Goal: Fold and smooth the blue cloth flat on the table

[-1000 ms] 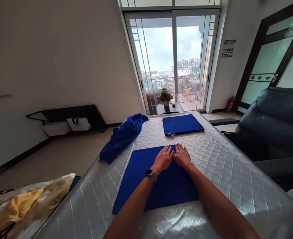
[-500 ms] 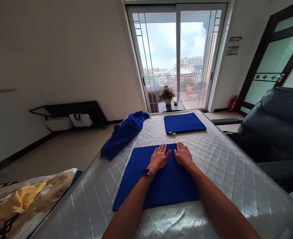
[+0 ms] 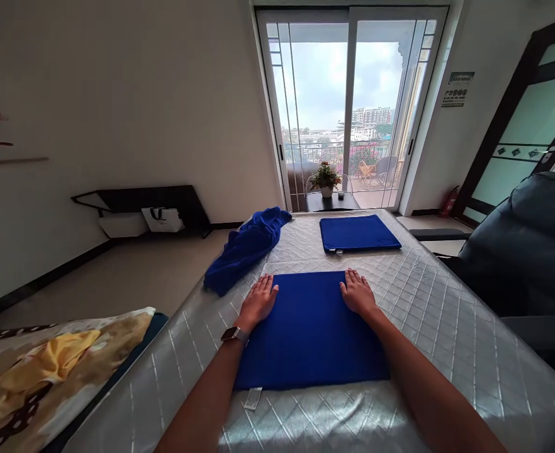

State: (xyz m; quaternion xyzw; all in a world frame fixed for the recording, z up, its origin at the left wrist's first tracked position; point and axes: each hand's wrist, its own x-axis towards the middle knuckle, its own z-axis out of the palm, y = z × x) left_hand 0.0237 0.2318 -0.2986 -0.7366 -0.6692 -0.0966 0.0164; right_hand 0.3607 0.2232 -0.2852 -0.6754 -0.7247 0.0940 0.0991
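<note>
A folded blue cloth (image 3: 313, 333) lies flat in front of me, with a small white label at its near left edge. My left hand (image 3: 259, 300) rests on its far left corner, palm down, fingers out straight; a watch is on that wrist. On the far right corner lies my right hand (image 3: 358, 294), also flat with fingers extended. Neither hand grips anything. Beyond them sits a second folded blue cloth (image 3: 360, 233), a neat rectangle with a small label on its near edge. A crumpled blue cloth (image 3: 246, 248) is heaped at the far left.
The cloths lie on a silver quilted mattress (image 3: 433, 371). A dark armchair (image 3: 537, 245) stands close on its right. At lower left is patterned bedding with a yellow cloth (image 3: 53, 358). A potted plant (image 3: 325, 179) stands on a small table beyond the far edge.
My left hand has slid left from the cloth's middle to its left edge. My right hand stays at the far right corner. The near left label now shows, and the view has shifted slightly.
</note>
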